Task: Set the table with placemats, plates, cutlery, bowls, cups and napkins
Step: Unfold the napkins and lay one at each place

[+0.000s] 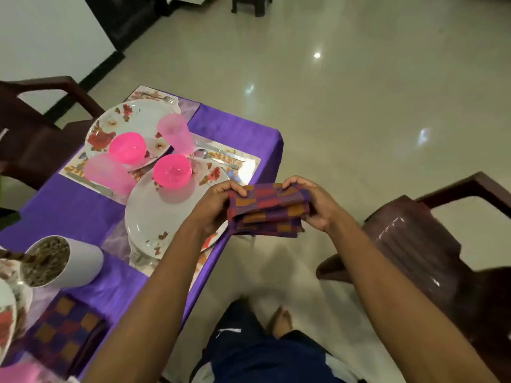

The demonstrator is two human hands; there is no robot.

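Note:
I hold a folded checked napkin (268,210) in purple, red and orange beside the table's right edge. My left hand (218,207) grips its left end and my right hand (315,205) grips its right end. Just left of it lies a white floral plate (154,217) on a placemat (249,164), with a pink bowl (172,171) on the plate. A spoon (213,157) and a knife (221,150) lie on that mat. Farther back stands a second plate (132,117) with a pink bowl (127,147), and two pale pink cups (175,132) (106,172). Another checked napkin (63,333) lies at the near left.
A purple cloth (235,125) covers the table. A white pot of soil (60,261) stands near the left edge. Dark brown chairs stand at the right (431,244) and far left (33,128). A fork (163,98) lies on the far mat. My legs (260,355) are over the shiny tiled floor.

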